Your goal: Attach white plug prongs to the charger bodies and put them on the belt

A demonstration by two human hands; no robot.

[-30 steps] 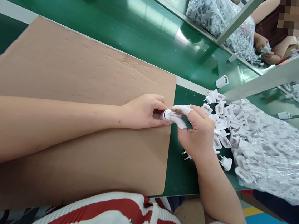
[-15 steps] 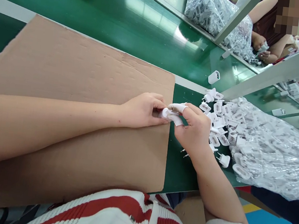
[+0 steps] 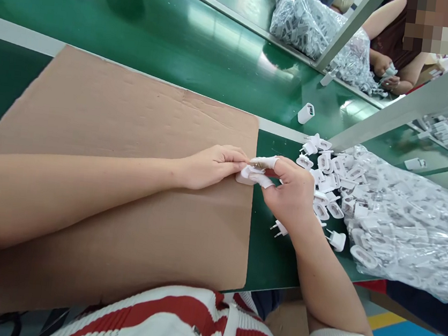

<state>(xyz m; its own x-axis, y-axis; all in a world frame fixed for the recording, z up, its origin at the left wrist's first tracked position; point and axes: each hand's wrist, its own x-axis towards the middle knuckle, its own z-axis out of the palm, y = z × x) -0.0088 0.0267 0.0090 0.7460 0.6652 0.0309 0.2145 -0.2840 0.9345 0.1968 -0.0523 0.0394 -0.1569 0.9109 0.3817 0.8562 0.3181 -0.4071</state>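
Note:
A white plastic charger piece sits between my two hands, above the right edge of the cardboard sheet. My right hand, with white covers on its thumb and index finger, pinches it from the right. My left hand has its fingers pressed together, the tips against the piece's left side. Fingers hide much of the piece. Just right of my right hand lies a loose pile of white plug parts, some with two metal pins. One plug part lies below my right wrist.
A clear plastic bag full of white plug parts lies at the right. Beyond the sheet, a charger housing stands on the green surface. A slanted metal post rises at the right. Across the line, a co-worker's hands hold white parts.
My left hand has turned flatter, its fingers now closer together over the piece. More of the piece's lower side shows. The charger housing appears slightly further left.

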